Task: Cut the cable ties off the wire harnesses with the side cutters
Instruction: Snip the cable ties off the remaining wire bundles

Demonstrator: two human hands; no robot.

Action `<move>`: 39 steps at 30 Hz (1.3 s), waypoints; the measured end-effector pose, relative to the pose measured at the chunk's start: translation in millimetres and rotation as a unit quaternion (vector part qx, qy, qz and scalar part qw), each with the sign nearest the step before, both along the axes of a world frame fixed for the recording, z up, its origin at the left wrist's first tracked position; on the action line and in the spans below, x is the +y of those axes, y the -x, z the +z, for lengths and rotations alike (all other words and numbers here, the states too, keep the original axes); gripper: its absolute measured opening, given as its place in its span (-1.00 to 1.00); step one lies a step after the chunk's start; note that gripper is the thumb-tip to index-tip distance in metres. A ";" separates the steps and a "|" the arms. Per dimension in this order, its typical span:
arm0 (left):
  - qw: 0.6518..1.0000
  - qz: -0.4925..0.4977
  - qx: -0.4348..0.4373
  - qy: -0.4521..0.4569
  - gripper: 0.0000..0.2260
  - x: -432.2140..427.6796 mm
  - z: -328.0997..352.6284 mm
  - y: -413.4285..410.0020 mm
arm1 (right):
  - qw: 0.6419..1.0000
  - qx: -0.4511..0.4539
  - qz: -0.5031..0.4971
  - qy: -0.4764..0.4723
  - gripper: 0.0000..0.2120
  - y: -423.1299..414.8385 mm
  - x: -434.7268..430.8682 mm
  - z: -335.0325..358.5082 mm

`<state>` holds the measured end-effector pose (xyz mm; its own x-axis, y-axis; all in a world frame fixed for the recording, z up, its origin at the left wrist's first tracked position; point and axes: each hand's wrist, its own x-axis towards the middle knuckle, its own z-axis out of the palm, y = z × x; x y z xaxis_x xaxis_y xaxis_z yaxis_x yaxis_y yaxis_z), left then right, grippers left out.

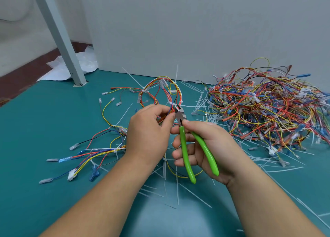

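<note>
Left hand (pixel 151 129) fingers curled, pinching the wire harness (pixel 160 86) bundle right beside the cutter nose. Right hand (pixel 205 147) fingers wrap the green handles of the side cutters (pixel 183 142) — handles apart, blades look slightly parted at the bundle. Step, I'd say: lining up on a cable tie (pixel 180 102); can't tell if the blades are on it. Next move needs the tip on the tie only, clear of insulation, then a squeeze. Harness loops up off the teal table (pixel 53 120) with several white ties on it. Tangled pile (pixel 267 108) at right — loose tie strips (pixel 200 101) around.
</note>
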<state>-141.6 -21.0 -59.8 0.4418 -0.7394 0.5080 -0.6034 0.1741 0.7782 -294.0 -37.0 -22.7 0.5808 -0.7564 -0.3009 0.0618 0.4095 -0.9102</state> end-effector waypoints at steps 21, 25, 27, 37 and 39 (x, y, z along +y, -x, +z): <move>0.999 -0.001 0.036 -0.023 -0.97 3.8 -6.8 -4.0 | 1.000 0.003 -0.006 0.026 -0.75 -7.4 3.0 2.0; 0.999 0.003 0.039 -0.029 -0.95 4.4 -5.7 -4.9 | 1.000 0.003 -0.010 0.023 -0.76 -8.9 4.7 2.6; 0.999 0.002 0.040 -0.033 -0.95 4.4 -5.7 -4.9 | 1.000 0.007 -0.011 0.026 -0.76 -9.6 5.0 3.3; 0.998 -0.004 0.052 -0.035 -0.96 6.1 -3.8 -3.8 | 1.000 0.009 -0.001 0.030 -0.80 -11.3 4.6 3.3; 0.998 -0.005 0.050 -0.037 -0.95 6.5 -2.9 -3.7 | 0.999 0.011 0.000 0.030 -0.80 -11.4 4.5 2.1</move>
<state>-137.9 -14.5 -62.8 0.4796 -0.7780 0.4059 -0.5207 0.1200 0.8453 -282.5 -32.5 -20.6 0.5741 -0.7739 -0.2674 0.0412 0.3536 -0.9345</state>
